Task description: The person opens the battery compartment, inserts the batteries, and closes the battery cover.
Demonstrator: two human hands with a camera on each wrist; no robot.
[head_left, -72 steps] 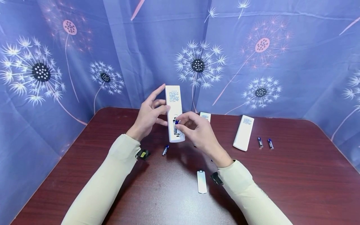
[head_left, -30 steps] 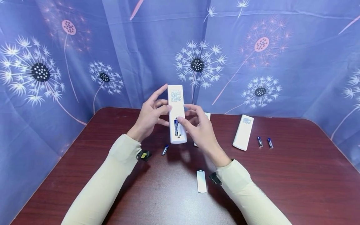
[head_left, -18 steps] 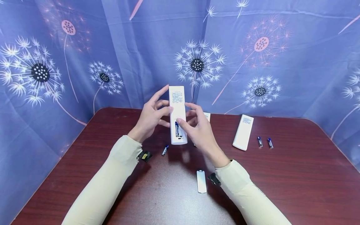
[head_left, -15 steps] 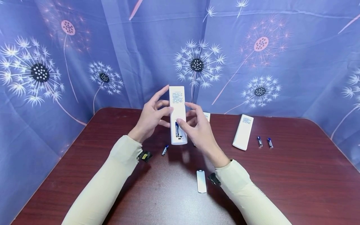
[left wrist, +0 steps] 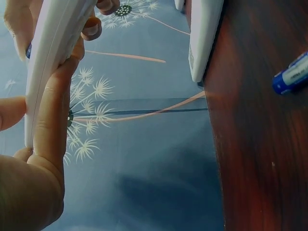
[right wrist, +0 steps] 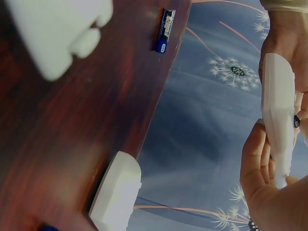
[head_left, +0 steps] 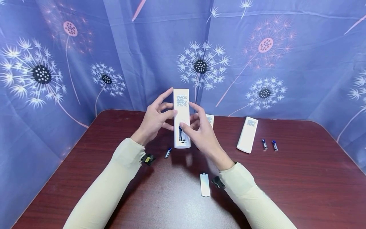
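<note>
Nearest the person, a white battery cover [head_left: 205, 184] lies flat on the dark red worktop [head_left: 300, 178], with bare wood open to its left and right out to the rounded edges. Just beyond, a loose blue battery [head_left: 168, 153] lies below the raised hands. The left hand [head_left: 154, 119] holds a white remote control [head_left: 181, 117] upright and clear of the worktop, back side facing the person, its fingers [head_left: 168, 114] curled against the left edge. The right hand [head_left: 201, 135] grips the remote's right side, thumb pressing at the open battery compartment, where one blue battery [head_left: 180, 133] sits in its slot; the second slot is too small to read. Behind the right hand a second white remote [head_left: 210, 119] is mostly hidden. Farther right a third remote [head_left: 247, 135] lies flat, with two more batteries [head_left: 269, 145] side by side just beyond it, well short of the worktop's right edge. A blue dandelion-print cloth [head_left: 85, 47] closes off the back.
</note>
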